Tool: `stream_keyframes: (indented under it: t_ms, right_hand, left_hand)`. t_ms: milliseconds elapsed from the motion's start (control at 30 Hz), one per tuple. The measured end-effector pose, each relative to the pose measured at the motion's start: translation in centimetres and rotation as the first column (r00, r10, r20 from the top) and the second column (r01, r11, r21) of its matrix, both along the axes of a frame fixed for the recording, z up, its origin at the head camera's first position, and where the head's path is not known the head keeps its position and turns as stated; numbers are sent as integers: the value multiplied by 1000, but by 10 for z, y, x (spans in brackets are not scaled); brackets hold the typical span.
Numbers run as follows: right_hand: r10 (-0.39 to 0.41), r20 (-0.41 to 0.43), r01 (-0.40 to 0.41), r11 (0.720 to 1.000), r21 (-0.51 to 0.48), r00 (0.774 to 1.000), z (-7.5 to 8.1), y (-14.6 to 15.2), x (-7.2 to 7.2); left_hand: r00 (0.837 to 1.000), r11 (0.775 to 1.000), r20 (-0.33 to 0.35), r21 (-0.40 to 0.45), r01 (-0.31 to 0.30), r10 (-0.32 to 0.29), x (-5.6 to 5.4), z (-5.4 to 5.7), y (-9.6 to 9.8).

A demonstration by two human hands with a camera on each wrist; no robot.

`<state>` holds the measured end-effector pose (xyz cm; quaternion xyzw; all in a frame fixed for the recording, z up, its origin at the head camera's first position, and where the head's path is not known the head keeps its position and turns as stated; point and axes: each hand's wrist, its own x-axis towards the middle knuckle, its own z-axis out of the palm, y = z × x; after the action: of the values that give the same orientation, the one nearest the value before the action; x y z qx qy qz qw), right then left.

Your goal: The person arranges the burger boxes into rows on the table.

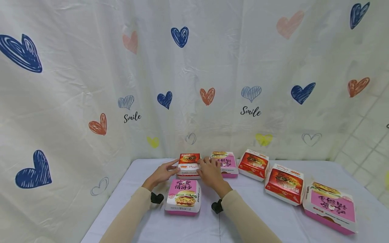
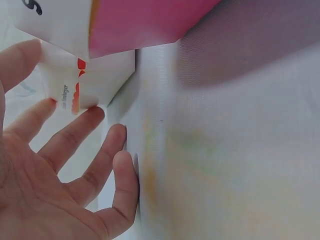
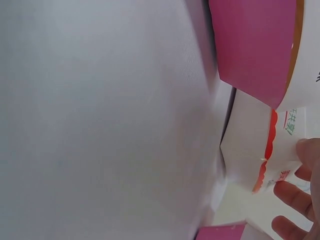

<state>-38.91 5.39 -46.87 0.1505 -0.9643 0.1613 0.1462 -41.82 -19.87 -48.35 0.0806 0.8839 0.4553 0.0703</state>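
Note:
A red-and-white burger box sits at the back of the table between my two hands. My left hand touches its left side, thumb near the front corner and fingers spread loosely. On the opposite side my right hand rests its fingers against the box; in the right wrist view its thumb lies on the white lid. A pink-and-white burger box stands in front, between my forearms. Behind my right hand's fingers is another pink burger box.
To the right, a row of burger boxes curves toward the near edge: a red one, a second red one and a pink one. A white curtain printed with hearts hangs behind the pale tablecloth.

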Motion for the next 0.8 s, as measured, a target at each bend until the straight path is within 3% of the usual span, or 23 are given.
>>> stream_keyframes:
  t_ms: [800]
  right_hand:
    - [5,-1,-5,1000,-8,1000,-4,1,0]
  left_hand:
    - [1000,999,12,32,-15,14,1,-3,0]
